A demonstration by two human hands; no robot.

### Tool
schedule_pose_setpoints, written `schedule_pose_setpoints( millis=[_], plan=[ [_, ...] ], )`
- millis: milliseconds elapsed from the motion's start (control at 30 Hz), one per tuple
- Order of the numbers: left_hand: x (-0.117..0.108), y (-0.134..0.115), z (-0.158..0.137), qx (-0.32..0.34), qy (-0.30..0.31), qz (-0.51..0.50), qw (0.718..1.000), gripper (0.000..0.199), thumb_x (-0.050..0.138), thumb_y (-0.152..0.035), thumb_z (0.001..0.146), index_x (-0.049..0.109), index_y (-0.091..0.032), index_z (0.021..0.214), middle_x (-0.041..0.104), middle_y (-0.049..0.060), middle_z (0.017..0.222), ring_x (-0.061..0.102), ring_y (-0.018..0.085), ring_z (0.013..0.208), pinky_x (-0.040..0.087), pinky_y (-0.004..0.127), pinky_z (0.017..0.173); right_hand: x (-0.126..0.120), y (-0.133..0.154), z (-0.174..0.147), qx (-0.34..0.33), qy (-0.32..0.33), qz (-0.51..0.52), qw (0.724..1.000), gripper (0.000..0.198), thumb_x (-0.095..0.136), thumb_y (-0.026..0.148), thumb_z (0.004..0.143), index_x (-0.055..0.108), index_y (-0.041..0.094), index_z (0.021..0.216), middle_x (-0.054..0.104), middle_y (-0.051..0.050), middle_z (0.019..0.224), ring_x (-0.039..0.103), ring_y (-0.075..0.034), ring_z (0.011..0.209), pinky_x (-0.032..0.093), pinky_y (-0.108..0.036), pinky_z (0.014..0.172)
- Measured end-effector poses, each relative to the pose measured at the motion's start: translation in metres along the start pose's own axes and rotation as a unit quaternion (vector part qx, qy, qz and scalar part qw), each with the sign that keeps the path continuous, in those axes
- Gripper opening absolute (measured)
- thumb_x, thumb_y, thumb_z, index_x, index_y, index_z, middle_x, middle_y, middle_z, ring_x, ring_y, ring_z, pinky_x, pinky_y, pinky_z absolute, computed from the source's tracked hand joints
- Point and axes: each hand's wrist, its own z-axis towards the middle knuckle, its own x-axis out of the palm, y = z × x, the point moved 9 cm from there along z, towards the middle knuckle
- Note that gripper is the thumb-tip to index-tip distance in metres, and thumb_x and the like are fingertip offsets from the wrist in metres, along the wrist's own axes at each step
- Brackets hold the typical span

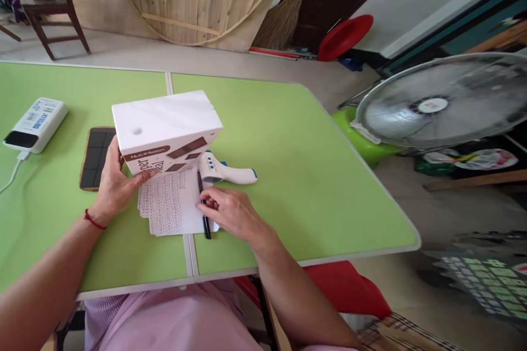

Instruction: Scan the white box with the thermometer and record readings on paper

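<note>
My left hand [117,178] grips the near left corner of a white and brown box [168,120] labelled NutriMotion, thumb along its lower front edge. Beneath and in front of the box lie sheets of paper [168,211] covered with rows of handwriting. A black pen [206,226] rests across the right side of the sheets. My right hand [230,211] has its thumb and fingertips pinched on the pen's middle. Just beyond that hand, a white and blue infrared thermometer [230,174] lies on its side, partly behind the box.
On the green folding table [280,120], a dark-panelled phone-like slab [93,162] lies left of the box. A white power bank [37,123] with a cable sits farther left. A large fan [444,101] stands off the table's right side.
</note>
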Motion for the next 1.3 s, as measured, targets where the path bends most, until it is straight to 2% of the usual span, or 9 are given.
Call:
schedule_pose_setpoints(
  millis=[200,433,533,667,800,900,1033,1167,1300],
  plan=[
    [-0.014,-0.003,-0.013,-0.072,-0.053,-0.024,0.996,0.073,0.084,-0.055,0.064,0.053,-0.02,0.12,0.066,0.01,0.115,0.066,0.031,0.102,0.058,0.045,0.081,0.004,-0.005,0.005,0.032,0.023,0.053,0.998,0.005,0.068,0.017,0.083,0.067,0.02,0.08,0.07,0.001,0.067,0.063,-0.014,0.057,0.045,-0.026,0.058],
    [0.004,0.016,-0.022,-0.149,0.031,-0.054,0.987,0.07,0.08,-0.057,0.068,0.05,-0.016,0.116,0.065,0.013,0.116,0.064,0.032,0.103,0.056,0.045,0.08,-0.003,-0.009,0.001,0.039,0.062,0.066,0.995,0.005,0.062,0.018,0.087,0.064,0.02,0.082,0.071,-0.001,0.071,0.064,-0.016,0.059,0.047,-0.027,0.056],
    [0.007,0.019,-0.021,-0.153,0.039,-0.055,0.986,0.068,0.077,-0.06,0.07,0.048,-0.016,0.113,0.063,0.014,0.119,0.064,0.032,0.105,0.055,0.046,0.083,-0.028,-0.022,0.001,0.053,-0.022,0.004,0.998,0.008,0.06,0.012,0.082,0.064,0.019,0.084,0.071,-0.005,0.08,0.066,-0.02,0.071,0.051,-0.032,0.065],
    [0.007,0.015,-0.018,-0.136,0.044,-0.051,0.988,0.066,0.077,-0.059,0.071,0.048,-0.018,0.112,0.062,0.014,0.121,0.063,0.032,0.107,0.055,0.046,0.084,-0.041,-0.04,0.01,0.069,-0.084,-0.153,0.982,0.049,0.059,0.004,0.072,0.059,0.011,0.121,0.064,-0.021,0.118,0.061,-0.034,0.108,0.05,-0.05,0.089],
    [0.008,0.015,-0.018,-0.153,0.053,-0.05,0.986,0.072,0.077,-0.06,0.069,0.047,-0.017,0.119,0.064,0.015,0.121,0.064,0.033,0.105,0.055,0.048,0.085,-0.024,-0.059,0.016,0.093,-0.029,-0.15,0.984,0.051,0.059,0.007,0.074,0.058,0.014,0.125,0.069,-0.015,0.102,0.065,-0.032,0.095,0.052,-0.049,0.083],
    [0.009,0.014,-0.018,-0.15,0.059,-0.042,0.986,0.076,0.077,-0.061,0.069,0.049,-0.016,0.123,0.064,0.016,0.123,0.063,0.033,0.107,0.054,0.05,0.088,-0.043,-0.065,0.004,0.154,-0.129,-0.067,0.977,0.043,0.064,0.016,0.072,0.06,0.019,0.115,0.07,-0.013,0.1,0.065,-0.029,0.087,0.054,-0.041,0.07],
    [0.011,0.01,-0.016,-0.132,0.071,-0.041,0.988,0.071,0.077,-0.059,0.07,0.053,-0.018,0.122,0.067,0.014,0.118,0.064,0.033,0.104,0.055,0.049,0.084,-0.066,-0.042,-0.025,0.186,-0.255,0.21,0.925,0.042,0.068,0.026,0.071,0.057,0.022,0.112,0.068,-0.007,0.09,0.062,-0.021,0.07,0.053,-0.035,0.059],
    [0.01,0.006,-0.016,-0.112,0.074,-0.036,0.99,0.064,0.077,-0.055,0.071,0.055,-0.018,0.119,0.068,0.012,0.113,0.065,0.031,0.1,0.056,0.046,0.081,-0.022,0.019,-0.031,0.162,-0.088,0.548,0.816,0.034,0.067,0.025,0.069,0.06,0.023,0.102,0.059,0.001,0.07,0.054,-0.015,0.059,0.048,-0.03,0.053],
    [0.012,0.006,-0.016,-0.113,0.085,-0.042,0.989,0.06,0.078,-0.053,0.072,0.056,-0.018,0.115,0.07,0.009,0.1,0.067,0.026,0.081,0.056,0.039,0.067,0.023,0.052,-0.039,0.183,0.005,0.671,0.719,0.019,0.068,0.029,0.067,0.059,0.021,0.082,0.051,0.003,0.066,0.043,-0.01,0.054,0.039,-0.026,0.049]
  ],
)
